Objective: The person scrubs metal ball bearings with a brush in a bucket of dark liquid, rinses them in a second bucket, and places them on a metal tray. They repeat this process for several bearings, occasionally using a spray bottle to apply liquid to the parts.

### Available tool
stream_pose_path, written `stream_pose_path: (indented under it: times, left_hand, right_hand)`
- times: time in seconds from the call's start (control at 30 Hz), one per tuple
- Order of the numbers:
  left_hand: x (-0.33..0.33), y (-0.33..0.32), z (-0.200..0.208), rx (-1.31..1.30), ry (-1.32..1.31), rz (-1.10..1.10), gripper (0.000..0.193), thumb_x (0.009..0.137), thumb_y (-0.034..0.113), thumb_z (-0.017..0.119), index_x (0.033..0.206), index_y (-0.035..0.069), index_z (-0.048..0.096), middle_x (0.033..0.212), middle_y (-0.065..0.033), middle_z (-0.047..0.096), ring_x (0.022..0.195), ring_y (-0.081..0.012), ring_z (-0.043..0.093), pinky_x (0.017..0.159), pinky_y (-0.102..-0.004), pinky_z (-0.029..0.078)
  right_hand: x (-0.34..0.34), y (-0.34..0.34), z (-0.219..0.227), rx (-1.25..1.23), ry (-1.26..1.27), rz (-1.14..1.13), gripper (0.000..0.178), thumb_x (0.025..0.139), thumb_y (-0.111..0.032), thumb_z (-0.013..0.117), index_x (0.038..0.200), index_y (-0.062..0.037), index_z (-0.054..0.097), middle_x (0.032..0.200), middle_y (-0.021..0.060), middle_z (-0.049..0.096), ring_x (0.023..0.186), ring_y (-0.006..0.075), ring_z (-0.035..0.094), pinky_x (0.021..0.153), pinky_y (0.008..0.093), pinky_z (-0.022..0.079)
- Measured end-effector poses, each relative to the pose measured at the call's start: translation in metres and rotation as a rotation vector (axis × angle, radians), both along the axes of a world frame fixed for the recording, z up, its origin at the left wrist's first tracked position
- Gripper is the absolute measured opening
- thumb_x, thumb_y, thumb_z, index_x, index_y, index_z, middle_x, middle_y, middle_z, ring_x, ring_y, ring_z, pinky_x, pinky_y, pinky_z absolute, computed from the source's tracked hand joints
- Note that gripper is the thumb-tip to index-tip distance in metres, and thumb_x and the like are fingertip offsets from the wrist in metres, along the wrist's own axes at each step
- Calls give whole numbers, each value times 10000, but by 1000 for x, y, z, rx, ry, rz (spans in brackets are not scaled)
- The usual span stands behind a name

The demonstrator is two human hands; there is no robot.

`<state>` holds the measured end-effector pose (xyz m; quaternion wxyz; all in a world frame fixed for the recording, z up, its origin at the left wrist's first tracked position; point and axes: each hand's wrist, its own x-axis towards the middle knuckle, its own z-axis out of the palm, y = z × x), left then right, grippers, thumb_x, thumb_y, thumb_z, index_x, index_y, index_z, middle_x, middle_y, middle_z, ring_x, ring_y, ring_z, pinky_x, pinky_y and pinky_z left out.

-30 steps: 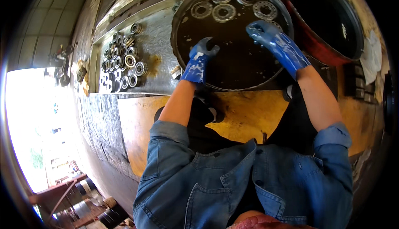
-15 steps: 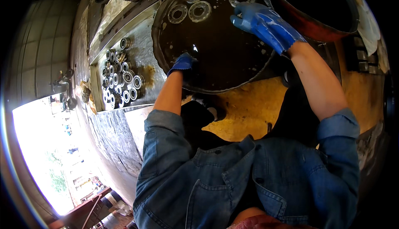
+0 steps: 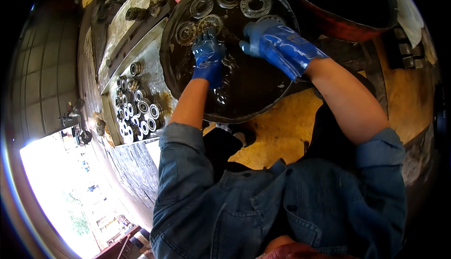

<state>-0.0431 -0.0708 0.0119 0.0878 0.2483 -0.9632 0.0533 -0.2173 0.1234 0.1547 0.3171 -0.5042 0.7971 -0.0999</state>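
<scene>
My left hand (image 3: pixel 209 61), in a wet blue rubber glove, reaches into the dark liquid of a wide round pan (image 3: pixel 167 78). Its fingers are stretched out, tips over the lower edge of a bearing ring (image 3: pixel 210 23); another bearing ring (image 3: pixel 186 34) lies just left of them. In the same kind of glove, my right hand (image 3: pixel 272 43) hovers over the pan's right side, thumb and fingers apart with nothing visible between them. It partly covers a bearing (image 3: pixel 271 19). Beyond lie a larger bearing (image 3: pixel 256 4) and two more rings (image 3: pixel 201 7).
A metal tray (image 3: pixel 157 47) on the left holds a cluster of small bearings (image 3: pixel 136 106). A big red-rimmed drum (image 3: pixel 347 31) stands at the far right. Dark stacked rings (image 3: pixel 136 14) lie at the upper left. Below the pan is a yellowish floor (image 3: pixel 268 134).
My left hand has come up out of the dark liquid and moved forward to the bearing rings, fingers now showing. My right hand has shifted slightly left and nearer. The liquid is rippling.
</scene>
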Motion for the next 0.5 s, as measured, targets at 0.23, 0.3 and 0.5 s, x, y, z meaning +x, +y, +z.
stream_pose_path:
  times: [0.23,0.3,0.5]
  left_hand:
    - [-30,-12,-24,-122,-219,96,683,897,236,556,1496,-26,359,1404,-267,537,1340,-412,479,1122,-497,342]
    - [-32,-11,-26,-226,-154,71,612,917,218,538,1469,-13,408,1375,-270,559,1319,-411,496,1097,-489,382]
    - [-31,-20,-12,-121,-268,97,589,893,179,554,1421,-53,435,1086,-237,705,1094,-388,643,994,-488,451]
  right_hand:
    - [-8,0,-4,4,-112,27,510,943,-437,582,1264,-43,629,1159,205,692,1099,364,660,968,457,520]
    - [-7,-4,-6,51,-118,41,523,945,-434,577,1286,-39,610,1179,207,684,1109,370,655,973,458,518]
    - [-6,0,-4,-28,-127,57,511,952,-426,576,1285,-40,616,1189,203,683,1112,363,657,982,461,516]
